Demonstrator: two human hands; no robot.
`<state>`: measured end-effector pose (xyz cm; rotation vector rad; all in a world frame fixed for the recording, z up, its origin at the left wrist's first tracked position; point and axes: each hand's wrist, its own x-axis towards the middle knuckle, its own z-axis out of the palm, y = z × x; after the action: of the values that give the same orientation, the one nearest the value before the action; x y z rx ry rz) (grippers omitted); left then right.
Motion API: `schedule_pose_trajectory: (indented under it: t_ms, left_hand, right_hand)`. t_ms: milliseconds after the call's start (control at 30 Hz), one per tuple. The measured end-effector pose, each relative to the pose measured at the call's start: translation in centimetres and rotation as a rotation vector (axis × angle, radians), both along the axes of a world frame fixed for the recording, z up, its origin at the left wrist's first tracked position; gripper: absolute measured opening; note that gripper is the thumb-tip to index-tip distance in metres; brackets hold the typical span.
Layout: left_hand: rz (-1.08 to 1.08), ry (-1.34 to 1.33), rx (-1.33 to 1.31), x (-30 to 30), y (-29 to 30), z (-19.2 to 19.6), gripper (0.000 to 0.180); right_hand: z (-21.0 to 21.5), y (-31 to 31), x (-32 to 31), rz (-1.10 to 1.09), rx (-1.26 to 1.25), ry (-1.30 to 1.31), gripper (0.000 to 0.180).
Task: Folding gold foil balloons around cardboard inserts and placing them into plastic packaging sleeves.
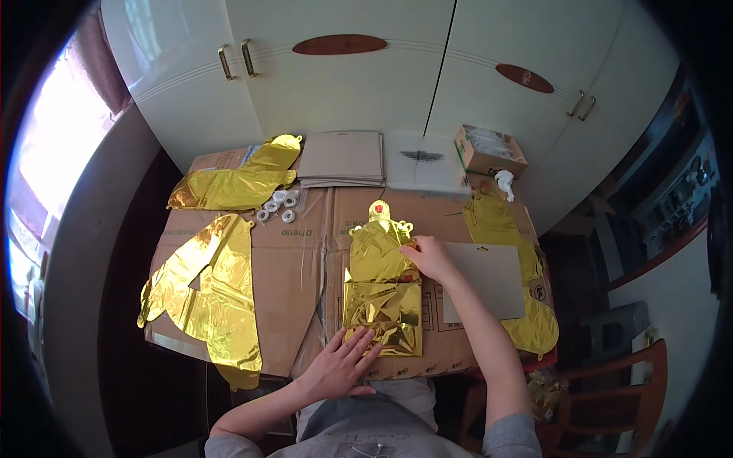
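Observation:
A shiny gold foil balloon [383, 301], uninflated and folded into a narrow strip, lies in front of me on the cardboard. Its lower part is a neat rectangle; tabs and a rounded tip with a red mark stick out at the top. My left hand [347, 365] rests on the near end of the foil, fingers stretched and a little apart. On the upper right edge of the same balloon, my right hand [429, 258] pinches the foil between bent fingers. Beside my right forearm lies a grey card sheet [482, 282] with a hanging slot.
Flat gold foil balloons lie at the left [217, 294], far left [244, 179] and right [527, 286]. Along the back are stacked grey cards [342, 159], clear plastic bags [427, 164], a small box [491, 153] and white ribbon rolls [279, 204]. A wooden chair [611, 397] stands right.

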<state>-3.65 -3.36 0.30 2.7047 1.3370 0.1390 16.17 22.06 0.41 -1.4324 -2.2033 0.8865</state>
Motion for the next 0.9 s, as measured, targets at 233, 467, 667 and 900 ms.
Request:
schedule_pose_trajectory:
  t_ms: [233,467,667,900]
  left_hand:
    - [0.069,-0.038,0.020,0.8,1.7,-0.1,0.090]
    - [0.116,-0.059,0.036,1.0,3.8,-0.4,0.089]
    - [0.130,-0.042,0.040,1.2,3.9,-0.3,0.088]
    - [0.170,-0.020,0.063,1.5,3.7,-0.5,0.087]
  right_hand:
    - [-0.5,3.3,-2.0,0.027,0.011,0.015,0.037]
    - [-1.9,3.8,-2.0,-0.121,0.322,0.142,0.041]
    - [-0.2,0.7,0.4,0.016,-0.082,0.047,0.044]
    - [0.5,0.9,0.7,0.103,-0.134,0.037,0.040]
